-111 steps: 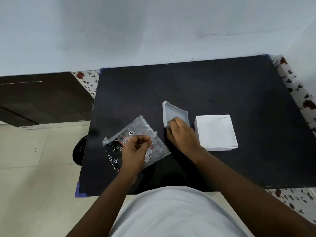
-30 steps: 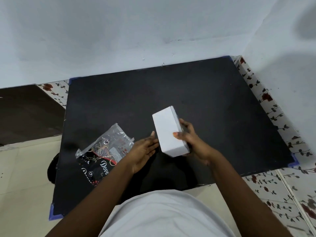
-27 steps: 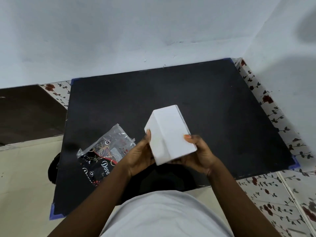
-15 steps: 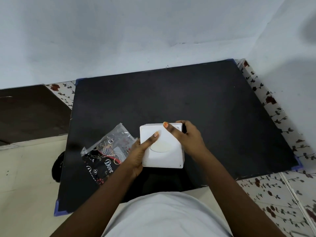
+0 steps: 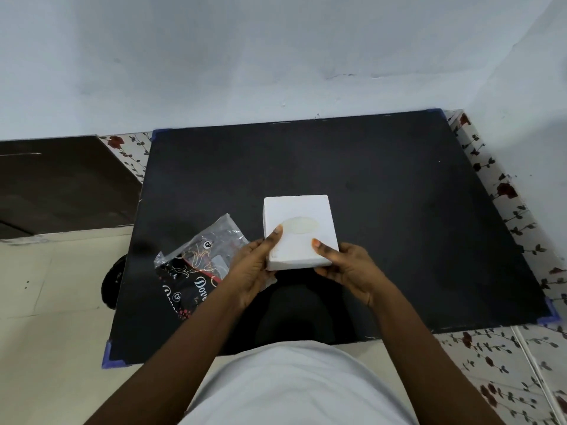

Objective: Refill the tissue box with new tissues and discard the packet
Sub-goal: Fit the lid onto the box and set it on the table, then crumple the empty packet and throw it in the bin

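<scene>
A white square tissue box (image 5: 299,222) with an oval opening on its top is over the black table (image 5: 383,191), closed, top face up. My left hand (image 5: 250,269) grips its near left corner, thumb on the top face. My right hand (image 5: 346,269) grips its near right corner, thumb also on top. The clear and black plastic tissue packet (image 5: 196,265) lies flat on the table just left of the box, partly under my left wrist. I cannot tell whether the box rests on the table or hovers slightly above it.
A white wall runs along the table's far edge and right side. Floral-patterned tiles (image 5: 509,210) border the table on the right. A dark wooden panel (image 5: 61,185) stands at the left, and a dark round object (image 5: 112,280) sits on the floor by the table's left edge.
The box was turned from tilted on edge to top face up. Both hands slid from its sides and top to its near corners, and the box sits a little farther from me.
</scene>
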